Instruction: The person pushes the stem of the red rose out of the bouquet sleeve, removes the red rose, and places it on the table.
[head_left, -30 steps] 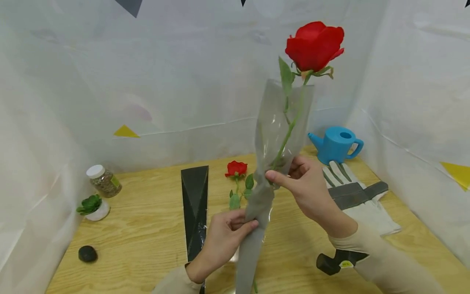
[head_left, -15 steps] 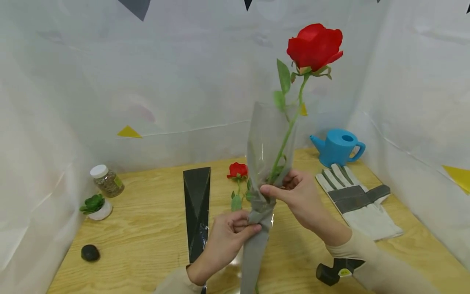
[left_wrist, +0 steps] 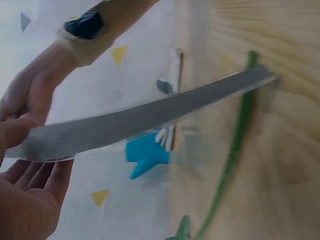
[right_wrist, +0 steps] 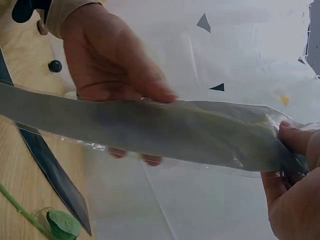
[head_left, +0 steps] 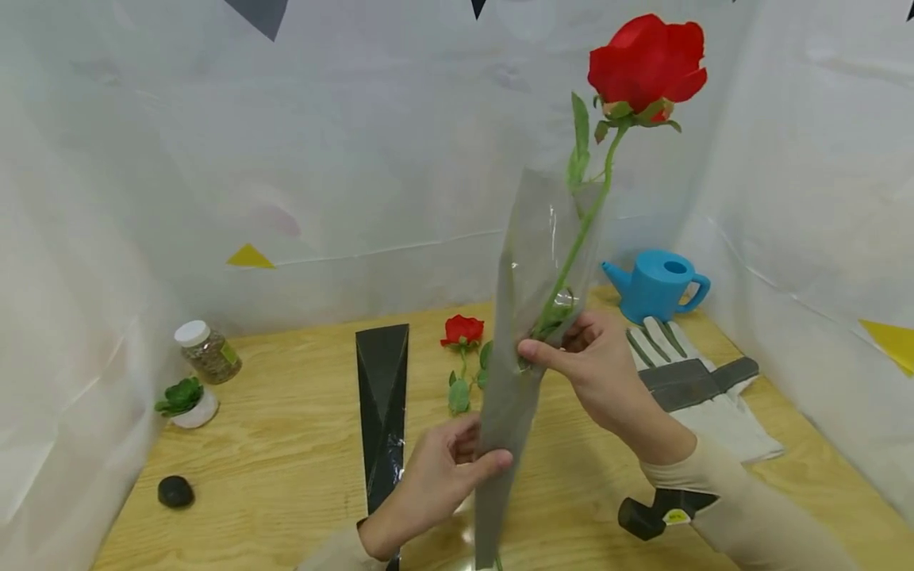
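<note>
My right hand [head_left: 607, 381] pinches a tapered grey and clear plastic flower sleeve [head_left: 510, 412], its thumb in front and fingers behind. A large red rose [head_left: 646, 67] rises out of the sleeve's top, its green stem visible through the clear side. Lower down, my left hand [head_left: 439, 480] holds the sleeve between thumb and fingers. Both hands grip it in the right wrist view too, with the left hand [right_wrist: 115, 60] along the sleeve [right_wrist: 175, 132] and the right hand [right_wrist: 295, 200] at one end. The sleeve hangs tilted above the table.
A black sleeve [head_left: 384, 404] and a second red rose [head_left: 462, 329] lie on the wooden table [head_left: 286, 444]. At right are a blue watering can [head_left: 657, 285] and work gloves [head_left: 721, 412]. A jar [head_left: 209, 353], potted succulent [head_left: 189, 403] and black stone [head_left: 175, 492] stand left.
The sleeve and rose first dipped, then rose and moved right with my right hand. The gathered crease in the sleeve between my hands has smoothed out. My left hand has shifted slightly down.
</note>
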The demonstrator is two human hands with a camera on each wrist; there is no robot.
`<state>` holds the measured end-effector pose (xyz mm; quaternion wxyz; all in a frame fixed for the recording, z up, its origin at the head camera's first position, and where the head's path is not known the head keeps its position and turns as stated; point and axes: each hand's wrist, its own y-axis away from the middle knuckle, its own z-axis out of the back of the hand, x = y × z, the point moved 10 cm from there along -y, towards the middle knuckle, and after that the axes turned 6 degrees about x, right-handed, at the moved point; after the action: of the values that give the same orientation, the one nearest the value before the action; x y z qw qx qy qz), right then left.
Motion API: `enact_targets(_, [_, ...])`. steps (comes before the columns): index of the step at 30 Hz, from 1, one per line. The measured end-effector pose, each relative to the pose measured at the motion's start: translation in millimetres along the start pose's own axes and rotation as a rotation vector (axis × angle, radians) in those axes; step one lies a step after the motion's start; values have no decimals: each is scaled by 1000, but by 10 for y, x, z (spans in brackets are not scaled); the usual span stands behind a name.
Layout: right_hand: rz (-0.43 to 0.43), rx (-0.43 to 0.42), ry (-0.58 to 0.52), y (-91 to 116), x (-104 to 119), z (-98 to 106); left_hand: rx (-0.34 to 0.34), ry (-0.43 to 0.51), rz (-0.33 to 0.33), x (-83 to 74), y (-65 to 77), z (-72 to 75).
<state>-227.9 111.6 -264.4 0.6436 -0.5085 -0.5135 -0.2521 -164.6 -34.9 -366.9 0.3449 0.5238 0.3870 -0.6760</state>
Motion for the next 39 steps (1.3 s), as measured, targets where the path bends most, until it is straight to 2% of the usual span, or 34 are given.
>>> enact_targets(4, [-35, 13, 17, 19, -81, -51, -55, -25, -90, -213, -30, 85])
enact_targets(7, [-42, 17, 38, 40, -121, -86, -73, -52, -132, -314, -46, 94])
enact_targets(10, [-63, 26, 35, 70, -176, -120, -82, -31, -135, -331, -47, 71])
enact_targets(17, [-115, 117, -37, 161, -340, -261, -173, 36, -120, -324, -16, 135])
enact_targets(20, [-117, 137, -25, 184, -369, -290, -172, 40, -125, -309, -26, 137])
enact_targets(23, [-130, 122, -13, 170, -359, -261, -166, 24, -136, -259, -21, 124])
enact_targets(30, [-110, 52, 25, 104, -228, -145, -114, -95, -99, -109, 68, 83])
enact_targets(33, [-111, 74, 23, 102, -217, -182, -94, -83, -94, -133, 68, 102])
enact_targets(36, [-141, 114, -2, 128, -283, -259, -88, -48, -121, -219, 42, 127])
enact_targets(39, [-163, 160, -19, 164, -352, -344, -111, -107, -137, -290, 35, 151])
